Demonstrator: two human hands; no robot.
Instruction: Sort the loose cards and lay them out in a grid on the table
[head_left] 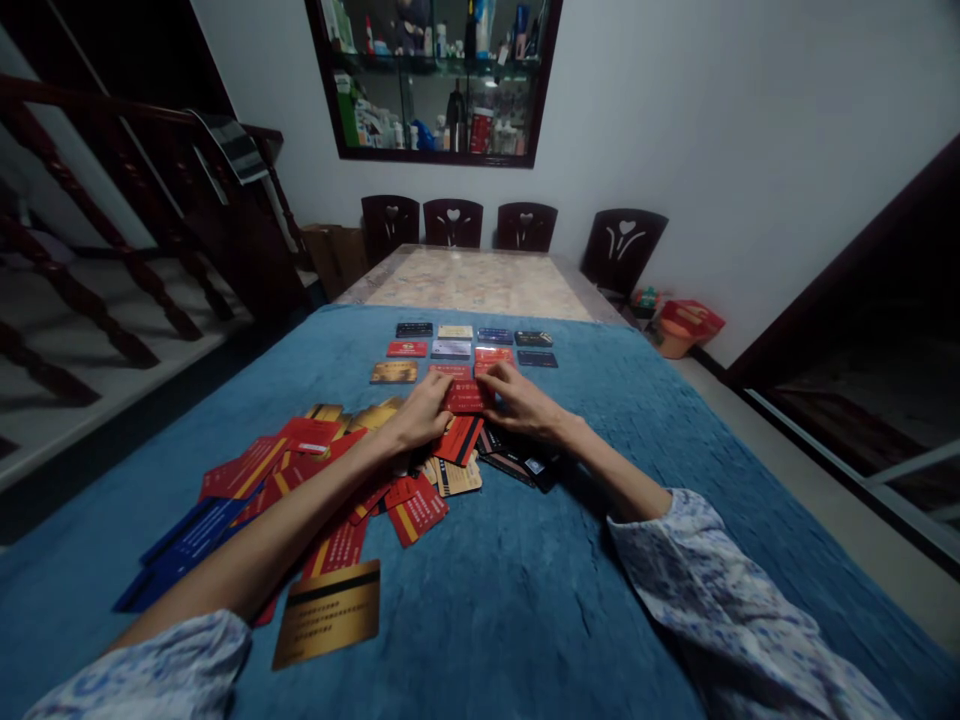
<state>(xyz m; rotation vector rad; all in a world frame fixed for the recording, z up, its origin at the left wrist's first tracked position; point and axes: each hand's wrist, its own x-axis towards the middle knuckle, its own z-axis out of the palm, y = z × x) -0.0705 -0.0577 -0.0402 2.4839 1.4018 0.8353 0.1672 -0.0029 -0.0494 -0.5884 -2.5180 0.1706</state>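
Note:
Between my two hands is a red card (469, 396), gripped at its left edge by my left hand (426, 408) and at its right edge by my right hand (523, 402). Fingers of both hands are closed on it. Just beyond, another red card (448, 372) lies partly covered. Neat rows of cards stretch past my hands, among them a gold card (394, 372), a red card with an emblem (406, 349) and a dark blue card (538, 358). Under my left forearm spreads a loose heap of red cards (247, 468), blue cards (196, 530) and gold cards. Black cards (517, 462) lie below my right hand.
A blue cloth (525, 600) covers the near table; its far part shows a bare patterned top (487, 280). One gold card (330, 612) lies near me. Dark chairs (452, 222) stand behind the table, a wooden railing (90, 240) at left, a red bag (691, 318) at right.

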